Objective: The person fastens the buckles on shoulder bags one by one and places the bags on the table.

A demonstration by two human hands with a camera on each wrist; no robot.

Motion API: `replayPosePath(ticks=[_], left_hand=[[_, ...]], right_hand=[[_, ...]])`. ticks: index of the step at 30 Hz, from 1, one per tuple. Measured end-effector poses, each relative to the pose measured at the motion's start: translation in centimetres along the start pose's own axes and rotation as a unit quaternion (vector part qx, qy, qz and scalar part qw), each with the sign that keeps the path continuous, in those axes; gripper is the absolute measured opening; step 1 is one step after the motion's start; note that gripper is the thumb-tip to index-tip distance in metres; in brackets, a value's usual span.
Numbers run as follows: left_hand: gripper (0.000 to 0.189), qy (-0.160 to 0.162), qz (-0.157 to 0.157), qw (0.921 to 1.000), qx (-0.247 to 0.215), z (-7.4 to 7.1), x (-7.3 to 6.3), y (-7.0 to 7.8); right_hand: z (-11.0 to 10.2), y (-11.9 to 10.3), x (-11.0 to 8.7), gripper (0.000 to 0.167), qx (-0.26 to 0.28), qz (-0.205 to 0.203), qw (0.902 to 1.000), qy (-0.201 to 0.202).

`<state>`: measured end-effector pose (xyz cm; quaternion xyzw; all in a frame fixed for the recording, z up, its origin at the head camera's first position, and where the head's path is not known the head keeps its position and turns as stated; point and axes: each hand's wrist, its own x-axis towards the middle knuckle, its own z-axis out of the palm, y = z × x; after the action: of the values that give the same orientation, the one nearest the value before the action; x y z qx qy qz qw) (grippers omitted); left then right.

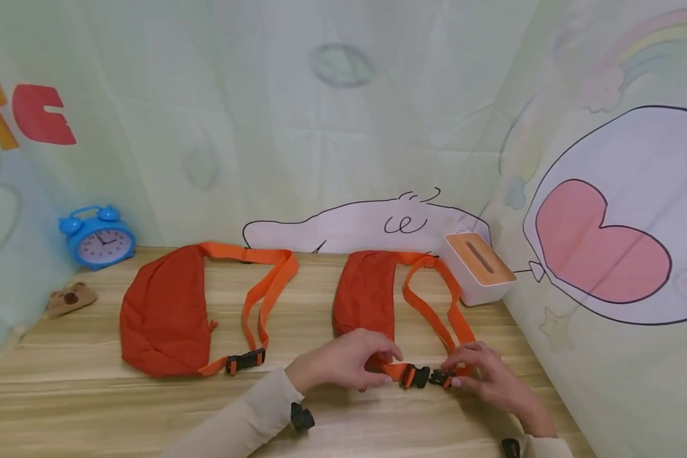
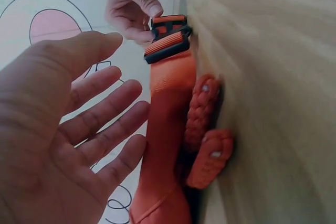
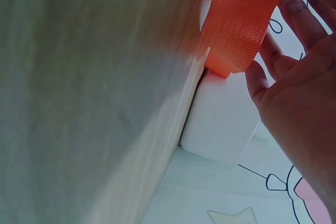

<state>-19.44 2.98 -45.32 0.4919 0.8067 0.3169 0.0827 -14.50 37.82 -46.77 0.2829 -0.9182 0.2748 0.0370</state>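
Note:
Two red-orange waist bags lie side by side on the wooden table. On the right bag (image 1: 369, 286), the buckle's socket half (image 1: 416, 376) and its prong half (image 1: 441, 378) lie end to end, seemingly with a narrow gap. My right hand (image 1: 492, 378) pinches the prong half between thumb and fingers; its orange strap (image 3: 244, 19) runs beside the palm. Over the near end of this bag hovers my left hand (image 1: 349, 362), fingers relaxed and apart, holding nothing. Two braided orange pulls (image 2: 202, 111) hang by the bag. The left bag (image 1: 168, 312) has its buckle (image 1: 245, 361) fastened.
Behind the right bag's strap stands a white tissue box (image 1: 481, 273) with a wooden lid, close to the right wall. A blue alarm clock (image 1: 100, 242) and a small brown bear-faced item (image 1: 71, 299) sit at the far left. Printed cloth walls border the table.

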Motion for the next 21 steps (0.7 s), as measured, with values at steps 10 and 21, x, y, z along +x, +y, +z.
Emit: replayPosePath(ticks=[10, 21], left_hand=[[0.035, 0.027, 0.009, 0.999, 0.034, 1.3, 0.3, -0.1], [0.031, 0.018, -0.004, 0.9998, 0.008, 1.8, 1.3, -0.4]], right_hand=[[-0.1, 0.3, 0.0, 0.019, 0.033, 0.014, 0.9994, 0.003], [-0.3, 0.4, 0.1, 0.015, 0.039, 0.037, 0.9986, 0.001]])
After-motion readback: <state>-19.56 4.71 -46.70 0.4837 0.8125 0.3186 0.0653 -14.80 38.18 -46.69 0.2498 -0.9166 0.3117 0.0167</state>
